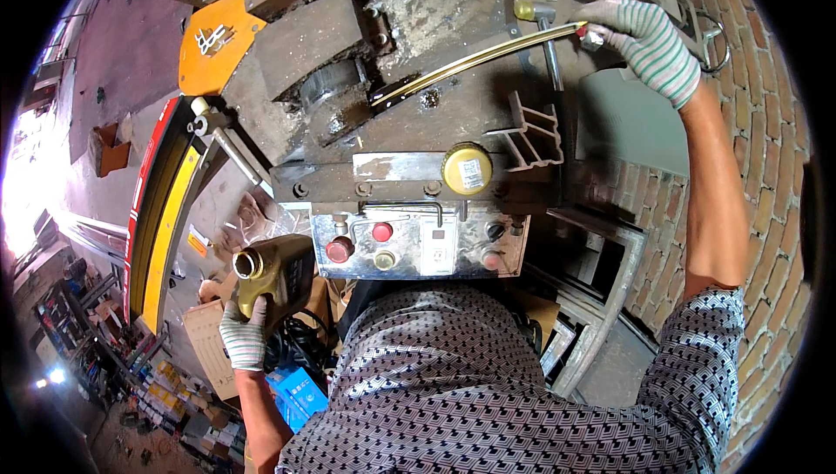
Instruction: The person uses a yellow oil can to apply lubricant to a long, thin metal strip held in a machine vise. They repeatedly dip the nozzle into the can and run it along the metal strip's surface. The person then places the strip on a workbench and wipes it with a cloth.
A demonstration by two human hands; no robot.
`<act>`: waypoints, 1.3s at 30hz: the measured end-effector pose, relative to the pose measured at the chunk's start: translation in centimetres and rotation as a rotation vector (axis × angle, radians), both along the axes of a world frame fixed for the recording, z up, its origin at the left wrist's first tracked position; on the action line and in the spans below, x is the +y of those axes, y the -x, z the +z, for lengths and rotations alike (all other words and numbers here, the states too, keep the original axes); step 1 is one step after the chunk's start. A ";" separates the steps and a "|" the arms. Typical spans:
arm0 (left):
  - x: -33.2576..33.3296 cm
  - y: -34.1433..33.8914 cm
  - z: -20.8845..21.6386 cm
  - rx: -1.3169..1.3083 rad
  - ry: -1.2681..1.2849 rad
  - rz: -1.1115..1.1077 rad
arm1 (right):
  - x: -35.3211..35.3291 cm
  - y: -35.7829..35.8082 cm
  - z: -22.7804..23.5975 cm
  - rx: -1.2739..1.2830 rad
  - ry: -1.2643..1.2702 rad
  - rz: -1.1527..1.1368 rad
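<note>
On the left, my gloved left hand (246,333) is closed round a dark gold plastic bottle (277,278), tilted, its mouth uncapped. My right hand (651,45), in a green-striped white glove, is closed at the upper right. Its fingers pinch the end of a long, thin gold-coloured strip (488,54), where a small red and white piece (589,36) shows; I cannot make out what that piece is. Across the machine bed the strip slants, its far end close to a dark round machine part (335,95). A round gold lid (468,168) with a white label lies at the bed's front edge.
A hammer (549,49) and a cut metal profile (533,136) lie on the right of the machine bed. Buttons sit on the control panel (418,243) before me. An orange plate (218,43) holds small metal pieces. Metal frames (601,317) stand at lower right, cardboard (207,348) at lower left.
</note>
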State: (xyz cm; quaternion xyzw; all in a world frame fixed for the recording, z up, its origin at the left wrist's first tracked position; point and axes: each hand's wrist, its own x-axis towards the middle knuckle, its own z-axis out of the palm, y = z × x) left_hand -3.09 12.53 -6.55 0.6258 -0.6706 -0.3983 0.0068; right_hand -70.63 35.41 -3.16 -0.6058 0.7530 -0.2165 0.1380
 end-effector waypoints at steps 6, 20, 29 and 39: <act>-0.3 -0.5 -0.1 -0.001 -0.012 0.031 | -0.3 -0.5 0.3 0.002 0.000 -0.029; 0.1 0.2 0.2 0.070 -0.022 0.030 | -0.1 -0.5 -0.5 0.052 -0.033 -0.028; 0.5 -0.3 0.9 0.054 -0.022 0.045 | -0.3 0.2 -0.5 0.025 -0.045 -0.012; 0.5 -1.3 1.1 0.014 -0.025 0.060 | 0.3 2.0 4.5 -0.175 -0.002 -0.019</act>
